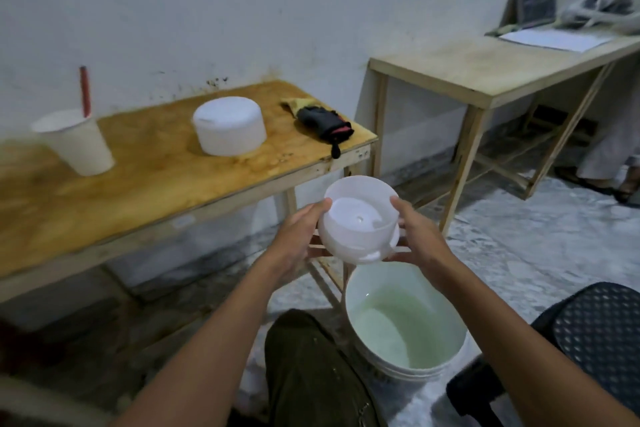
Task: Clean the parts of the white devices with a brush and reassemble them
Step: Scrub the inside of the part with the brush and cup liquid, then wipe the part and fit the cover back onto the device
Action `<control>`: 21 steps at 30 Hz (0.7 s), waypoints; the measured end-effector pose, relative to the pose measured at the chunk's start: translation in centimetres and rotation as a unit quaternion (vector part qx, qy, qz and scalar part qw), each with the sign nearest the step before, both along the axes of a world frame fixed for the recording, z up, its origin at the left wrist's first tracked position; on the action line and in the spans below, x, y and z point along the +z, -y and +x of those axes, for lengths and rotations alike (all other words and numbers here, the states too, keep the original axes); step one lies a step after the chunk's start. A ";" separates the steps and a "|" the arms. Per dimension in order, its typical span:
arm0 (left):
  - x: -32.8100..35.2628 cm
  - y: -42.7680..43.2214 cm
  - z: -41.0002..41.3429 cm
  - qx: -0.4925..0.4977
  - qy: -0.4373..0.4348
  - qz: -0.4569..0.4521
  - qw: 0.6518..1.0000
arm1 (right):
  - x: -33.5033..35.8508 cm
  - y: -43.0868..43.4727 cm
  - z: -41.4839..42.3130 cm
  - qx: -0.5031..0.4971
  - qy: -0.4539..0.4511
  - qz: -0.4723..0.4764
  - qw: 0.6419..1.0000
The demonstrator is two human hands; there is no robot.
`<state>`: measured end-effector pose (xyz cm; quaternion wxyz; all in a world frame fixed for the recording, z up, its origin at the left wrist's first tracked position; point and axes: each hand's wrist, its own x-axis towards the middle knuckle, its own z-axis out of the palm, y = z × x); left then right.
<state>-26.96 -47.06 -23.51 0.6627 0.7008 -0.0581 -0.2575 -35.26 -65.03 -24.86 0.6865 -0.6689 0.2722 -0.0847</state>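
On the surface [156,166] we see a white cup [74,142] holding a brush [84,90], then a white housing [228,125]. Right of it, our left hand [298,229] and right hand [419,236] hold a tilted white tank [360,218], fingers [320,206] clamped on its sides, above a bucket [363,288] of water.

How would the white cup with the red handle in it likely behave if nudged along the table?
The white cup narrows to a small base, so it probably tips easily. The red handle stands well above its rim, likely making it top-heavier. It looks disposable, so probably light and apt to slide on the wooden table.
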 end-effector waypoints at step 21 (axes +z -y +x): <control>7.0 -16.4 6.6 0.206 0.264 0.178 0.925 | 10.2 -17.0 13.9 0.190 0.064 0.019 0.980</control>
